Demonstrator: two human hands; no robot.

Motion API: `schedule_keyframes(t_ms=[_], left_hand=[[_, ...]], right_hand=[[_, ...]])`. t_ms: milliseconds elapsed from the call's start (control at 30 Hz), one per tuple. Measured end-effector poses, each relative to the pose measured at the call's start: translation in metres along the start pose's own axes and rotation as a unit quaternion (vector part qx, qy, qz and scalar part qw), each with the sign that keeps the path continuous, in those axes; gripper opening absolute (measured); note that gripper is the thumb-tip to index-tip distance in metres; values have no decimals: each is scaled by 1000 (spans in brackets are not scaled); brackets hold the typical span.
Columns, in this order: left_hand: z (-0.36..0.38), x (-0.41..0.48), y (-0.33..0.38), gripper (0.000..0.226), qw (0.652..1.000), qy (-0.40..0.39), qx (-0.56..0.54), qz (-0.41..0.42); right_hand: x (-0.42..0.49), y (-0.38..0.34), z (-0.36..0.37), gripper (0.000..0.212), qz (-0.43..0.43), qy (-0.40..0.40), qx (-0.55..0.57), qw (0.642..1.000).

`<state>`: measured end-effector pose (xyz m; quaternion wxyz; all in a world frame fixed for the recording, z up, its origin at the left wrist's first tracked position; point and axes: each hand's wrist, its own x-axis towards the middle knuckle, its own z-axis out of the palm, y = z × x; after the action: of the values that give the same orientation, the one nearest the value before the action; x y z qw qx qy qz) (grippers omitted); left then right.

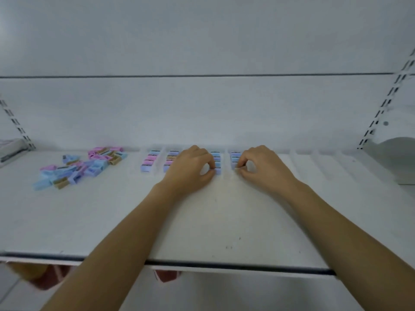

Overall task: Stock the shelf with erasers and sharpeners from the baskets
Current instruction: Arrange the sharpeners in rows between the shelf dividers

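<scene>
forearms (125, 232) cross white shelf (224, 221) by white back wall (202, 108); left hand (190, 169), right hand (262, 167) each pinch a sharpener (218, 171).

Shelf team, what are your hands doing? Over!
Left hand pinching a sharpener in a row. Right hand pinching the next row's. Loose pile waiting left. Nothing blocking.

A white back panel (202, 41) is seen behind the shelf (224, 221), crossed from left to right by a thin dark seam (202, 75). Slotted white uprights are fixed at the far left (15, 124) and the far right (386, 104). The shelf board is white and lightly scuffed, and its near edge is finished with a dark strip (224, 264). Shallow ridges (314, 162) are moulded along its far right part. A pale floor (9, 295) is glimpsed at the near left. Everything is lit softly and evenly.
</scene>
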<state>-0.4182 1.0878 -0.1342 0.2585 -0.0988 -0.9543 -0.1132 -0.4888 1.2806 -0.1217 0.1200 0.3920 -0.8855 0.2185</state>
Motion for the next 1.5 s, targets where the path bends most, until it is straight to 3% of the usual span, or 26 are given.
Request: schedule_keyframes(t_ms=[167,600,900,1133,1267,1500], left_hand=[[0,-4,-4,23,1000,13,-10,23],[1,-6,-5,31,999,18,-6,40],[5,-4,-8,27,998,31,1,54],[-1,2,-11,25,996,73,27,40],[-27,13,-14,34,997,33,60,30],[-99,34,-33,24,985,-64,159,24]], right_hand=[[-3,0,4,13,14,16,7,1000],[-6,-2,4,19,27,5,-3,1000],[-5,-3,3,17,27,14,19,999],[-4,-7,0,19,22,70,59,996],[1,-19,-3,20,-11,28,70,997],[26,-67,-23,22,-80,-114,-10,990]])
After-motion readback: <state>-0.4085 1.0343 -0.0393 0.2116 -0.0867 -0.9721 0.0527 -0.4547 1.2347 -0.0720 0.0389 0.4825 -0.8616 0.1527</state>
